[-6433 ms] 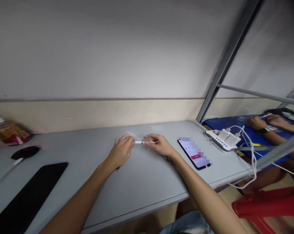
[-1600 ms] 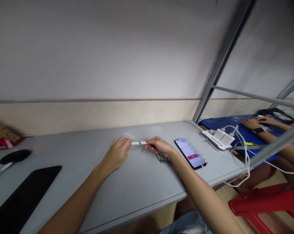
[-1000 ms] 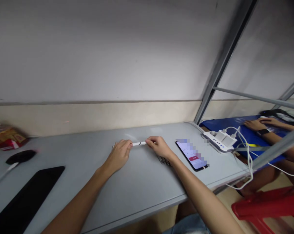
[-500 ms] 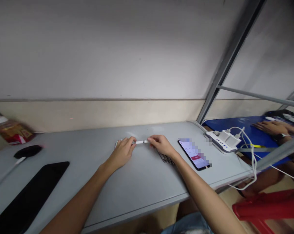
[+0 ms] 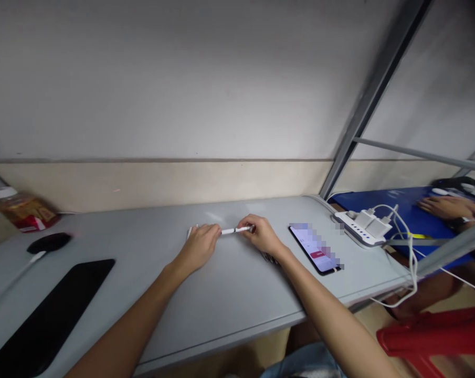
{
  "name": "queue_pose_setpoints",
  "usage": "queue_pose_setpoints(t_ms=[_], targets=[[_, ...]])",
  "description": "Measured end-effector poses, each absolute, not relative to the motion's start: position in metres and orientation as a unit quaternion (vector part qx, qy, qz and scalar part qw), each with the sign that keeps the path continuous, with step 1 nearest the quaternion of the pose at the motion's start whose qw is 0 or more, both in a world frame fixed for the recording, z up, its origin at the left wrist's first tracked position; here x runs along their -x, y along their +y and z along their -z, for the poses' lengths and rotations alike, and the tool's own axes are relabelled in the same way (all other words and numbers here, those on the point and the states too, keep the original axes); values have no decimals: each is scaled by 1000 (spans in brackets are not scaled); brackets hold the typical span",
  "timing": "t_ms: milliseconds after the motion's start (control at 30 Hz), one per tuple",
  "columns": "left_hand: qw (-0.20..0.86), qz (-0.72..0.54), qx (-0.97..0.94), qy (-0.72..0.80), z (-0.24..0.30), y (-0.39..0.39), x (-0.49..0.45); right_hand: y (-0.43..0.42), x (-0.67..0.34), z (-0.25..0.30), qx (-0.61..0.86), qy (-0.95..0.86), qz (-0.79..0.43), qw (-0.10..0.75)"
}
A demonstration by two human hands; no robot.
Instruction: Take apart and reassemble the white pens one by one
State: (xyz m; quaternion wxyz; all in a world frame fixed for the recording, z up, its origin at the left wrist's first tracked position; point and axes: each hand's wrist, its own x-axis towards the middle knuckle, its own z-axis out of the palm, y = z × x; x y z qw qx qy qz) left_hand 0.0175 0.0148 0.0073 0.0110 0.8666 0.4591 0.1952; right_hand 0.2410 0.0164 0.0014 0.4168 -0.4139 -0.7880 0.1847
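A white pen (image 5: 228, 231) with a dark band lies level between my two hands, just above the grey desk (image 5: 221, 294). Its left end is in the closed fingers of my left hand (image 5: 201, 242). Thumb and fingers of my right hand (image 5: 258, 233) pinch the other end, where a clip or tip shows. Something pale (image 5: 189, 231) sticks out beyond my left hand, mostly covered by it. Under my right wrist, several slim dark pen-like things (image 5: 269, 258) lie on the desk, partly hidden.
Right of my arm lies a lit phone (image 5: 314, 249), then a power strip (image 5: 359, 228) with white plugs and cables. At left are a black mat (image 5: 56, 315), a black mouse (image 5: 49, 242) and a jar (image 5: 24, 210). Another person's hand (image 5: 444, 206) rests on a blue desk.
My right fingers have shifted slightly on the pen, and more of its right end shows. My right hand covers more of the dark things beneath it. The view has moved slightly.
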Motion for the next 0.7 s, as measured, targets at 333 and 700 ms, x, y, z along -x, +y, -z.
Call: queue_pose_setpoints(t_ms=[333, 700], targets=[[105, -245, -852, 450, -15, 14, -14, 19, -249, -2, 450, -799, -68, 392], [53, -227, -844, 483, -10, 23, -3, 27, -266, -1, 496, -804, -8, 328]])
